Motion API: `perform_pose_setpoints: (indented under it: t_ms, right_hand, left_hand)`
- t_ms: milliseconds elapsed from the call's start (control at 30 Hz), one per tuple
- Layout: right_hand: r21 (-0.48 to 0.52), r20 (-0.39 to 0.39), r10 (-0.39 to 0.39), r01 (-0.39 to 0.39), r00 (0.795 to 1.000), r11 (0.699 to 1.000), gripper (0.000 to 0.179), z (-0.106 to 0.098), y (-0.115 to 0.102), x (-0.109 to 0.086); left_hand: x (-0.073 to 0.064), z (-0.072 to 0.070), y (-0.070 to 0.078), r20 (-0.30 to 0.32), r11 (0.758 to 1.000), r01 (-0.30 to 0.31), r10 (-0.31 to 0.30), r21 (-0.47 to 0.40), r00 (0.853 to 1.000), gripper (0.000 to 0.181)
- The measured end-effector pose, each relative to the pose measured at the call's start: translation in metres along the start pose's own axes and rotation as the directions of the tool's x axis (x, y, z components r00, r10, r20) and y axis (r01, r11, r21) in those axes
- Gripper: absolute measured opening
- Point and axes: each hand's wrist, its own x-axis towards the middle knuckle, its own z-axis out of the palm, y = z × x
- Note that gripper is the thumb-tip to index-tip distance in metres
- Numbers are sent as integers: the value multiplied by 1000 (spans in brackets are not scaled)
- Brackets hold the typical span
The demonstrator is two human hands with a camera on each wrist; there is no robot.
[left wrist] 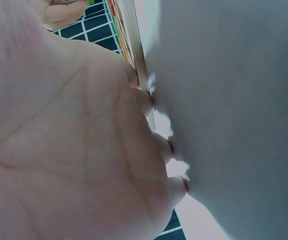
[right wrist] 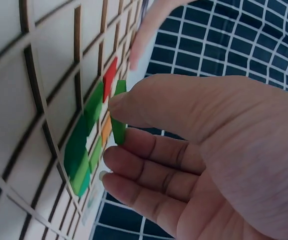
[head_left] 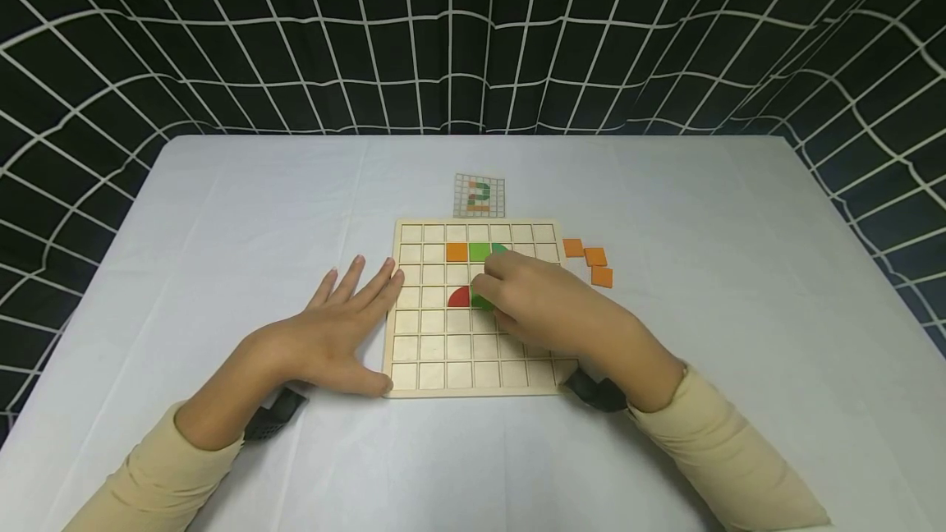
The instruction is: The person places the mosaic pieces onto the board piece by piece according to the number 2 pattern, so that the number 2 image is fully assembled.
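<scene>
A wooden grid board (head_left: 432, 349) lies on the table. My right hand (head_left: 539, 298) is over its middle and pinches a green tile (right wrist: 118, 131) between thumb and index finger, as the right wrist view shows. Beside those fingers a red quarter-round tile (head_left: 459, 297) sits in a cell, with a dark green tile (head_left: 480, 301) next to it. Farther up are an orange square (head_left: 456, 252), a light green square (head_left: 479, 252) and a teal-green tile (head_left: 499, 248), partly hidden by my right hand. My left hand (head_left: 325, 343) rests with spread fingers along the board's left edge.
Behind the board lies a small pattern card (head_left: 479, 195) with a coloured figure on a grid. Three orange square tiles (head_left: 595, 257) lie off the board's right side. A white cloth covers the table (head_left: 296, 187); a black gridded curtain (head_left: 451, 48) hangs around it.
</scene>
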Motion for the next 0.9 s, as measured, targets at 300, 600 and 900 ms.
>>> perform_pose_setpoints:
  t_ms: [300,600,900]
  right_hand:
    - [43,-34,-77,79,996,996,16,9,-6,4]
    - [28,-49,-119,120,992,992,13,19,-13,8]
    - [10,-67,-126,127,990,992,10,24,-16,12]
  left_hand:
    - [0,0,0,0,1000,-4,4,-4,1000,118]
    - [1,1,-1,7,1000,5,-5,-3,1000,119]
    - [1,1,-1,4,1000,3,-3,4,1000,120]
